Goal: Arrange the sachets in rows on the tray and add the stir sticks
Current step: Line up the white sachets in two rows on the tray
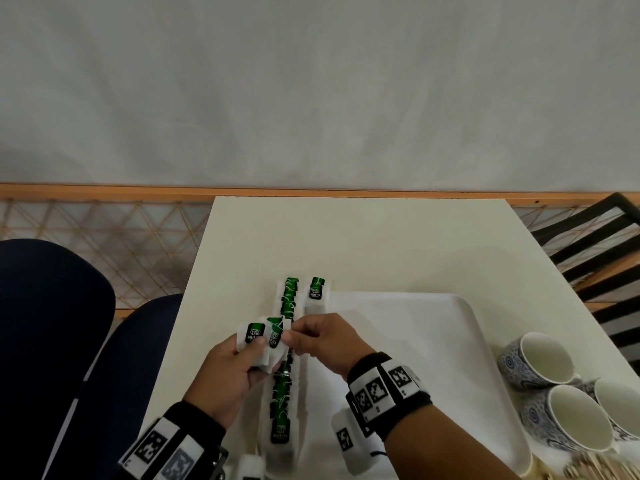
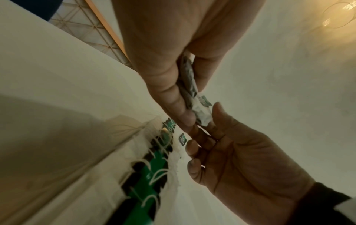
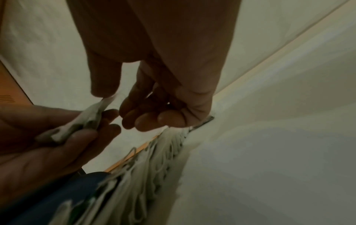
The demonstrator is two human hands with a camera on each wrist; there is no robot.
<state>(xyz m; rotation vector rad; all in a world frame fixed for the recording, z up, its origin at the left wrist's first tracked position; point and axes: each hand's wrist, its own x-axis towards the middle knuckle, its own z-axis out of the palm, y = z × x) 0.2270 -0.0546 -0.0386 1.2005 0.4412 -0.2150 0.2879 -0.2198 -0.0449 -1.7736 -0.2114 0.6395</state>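
Note:
My left hand (image 1: 242,355) grips a small bunch of green-labelled tea sachets (image 1: 258,336) just above the tray's left side. My right hand (image 1: 313,337) meets it from the right, thumb and forefinger pinching the edge of one sachet (image 1: 278,332) in the bunch. In the left wrist view the bunch (image 2: 196,100) sits between the left thumb and fingers, with the right hand (image 2: 240,152) below. A long overlapping row of sachets (image 1: 285,368) lies along the white tray (image 1: 433,327)'s left edge. One sachet (image 1: 317,289) lies beside the row's far end. Pale stir sticks (image 1: 581,471) lie at the bottom right.
Three blue-patterned cups (image 1: 540,358) stand right of the tray, near the table's right edge. A loose sachet (image 1: 251,465) lies near the table's front. A dark blue chair (image 1: 52,323) is at the left, a black chair frame (image 1: 599,251) at the right.

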